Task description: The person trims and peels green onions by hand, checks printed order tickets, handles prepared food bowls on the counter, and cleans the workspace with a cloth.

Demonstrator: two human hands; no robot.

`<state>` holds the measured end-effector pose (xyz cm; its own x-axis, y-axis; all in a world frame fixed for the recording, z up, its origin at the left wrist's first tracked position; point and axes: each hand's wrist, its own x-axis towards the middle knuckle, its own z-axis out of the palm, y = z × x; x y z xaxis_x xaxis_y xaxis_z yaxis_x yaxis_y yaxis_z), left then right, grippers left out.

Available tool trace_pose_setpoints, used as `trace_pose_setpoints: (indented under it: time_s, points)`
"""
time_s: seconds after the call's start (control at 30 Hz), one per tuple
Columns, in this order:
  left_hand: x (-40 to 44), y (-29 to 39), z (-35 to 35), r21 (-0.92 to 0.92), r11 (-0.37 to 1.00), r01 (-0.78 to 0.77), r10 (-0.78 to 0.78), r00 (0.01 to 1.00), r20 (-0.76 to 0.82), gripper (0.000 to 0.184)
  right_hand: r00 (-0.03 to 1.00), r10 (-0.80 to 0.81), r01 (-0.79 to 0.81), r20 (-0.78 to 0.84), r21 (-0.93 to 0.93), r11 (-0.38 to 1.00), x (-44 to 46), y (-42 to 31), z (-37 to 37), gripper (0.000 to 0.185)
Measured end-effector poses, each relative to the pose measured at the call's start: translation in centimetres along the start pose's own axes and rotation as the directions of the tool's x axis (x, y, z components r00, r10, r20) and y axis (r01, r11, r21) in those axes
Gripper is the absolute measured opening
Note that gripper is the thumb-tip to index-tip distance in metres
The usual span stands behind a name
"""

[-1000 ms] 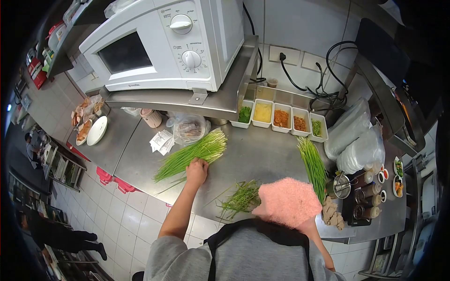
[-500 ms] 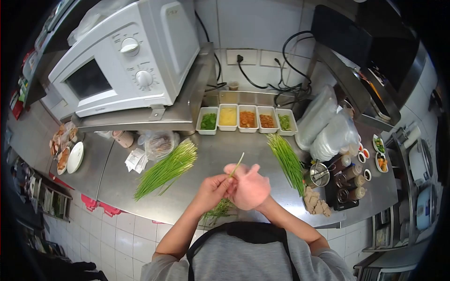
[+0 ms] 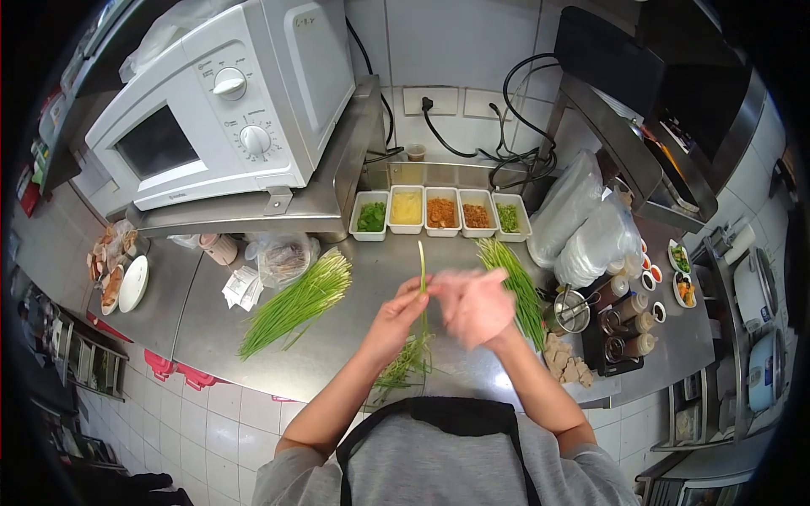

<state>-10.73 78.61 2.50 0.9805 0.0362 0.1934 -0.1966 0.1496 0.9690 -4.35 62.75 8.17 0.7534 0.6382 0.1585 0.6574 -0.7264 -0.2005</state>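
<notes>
My left hand (image 3: 398,317) pinches a single garlic chive stalk (image 3: 423,266), held upright with its pale end pointing away from me. Close beside it on the right is my right hand (image 3: 479,310), smeared by motion so its fingers are unclear. Below my hands, near the counter's front edge, lies a small loose pile of green trimmings (image 3: 403,368). To the left rests a large bundle of garlic chives (image 3: 295,305). Another bundle of chives (image 3: 516,282) lies on the right, partly behind my right hand.
Several white containers (image 3: 407,229) of chopped food line the back of the steel counter (image 3: 325,358). A microwave (image 3: 198,143) stands on a shelf at left. Plastic-wrapped stacks (image 3: 591,244), a metal canister (image 3: 571,312) and sauce bottles (image 3: 639,325) stand at right.
My right hand has moved right, away from my left hand. The stalk has turned from slanting to nearly vertical, and my left hand has shifted slightly up and right.
</notes>
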Motion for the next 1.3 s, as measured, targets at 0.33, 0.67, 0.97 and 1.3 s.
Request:
trace_pose_setpoints:
  time_s: [0.33,0.67,0.97,1.3]
  points:
    - [3.9,0.6,-0.2,-0.369,0.927,0.074,-0.116,0.989,-0.093,0.028,0.775,-0.295,0.445,0.559,-0.15,0.883,-0.1,-2.6,-0.7,0.025]
    - [5.4,5.7,-1.7,-0.25,0.95,0.185,-0.144,0.974,0.175,0.028,0.983,0.001,-0.011,0.183,0.05,0.999,-10.8,8.3,7.6,0.035]
    - [3.7,2.2,0.8,0.192,0.923,0.332,-0.384,0.792,0.475,0.029,0.938,0.33,0.071,-0.106,0.991,0.117,-2.5,3.2,3.7,0.014]
    - [-1.4,-0.4,-5.2,0.189,0.916,0.353,-0.391,0.891,0.232,0.021,0.801,0.548,0.217,-0.242,0.97,0.111,-3.9,6.9,1.7,0.015]
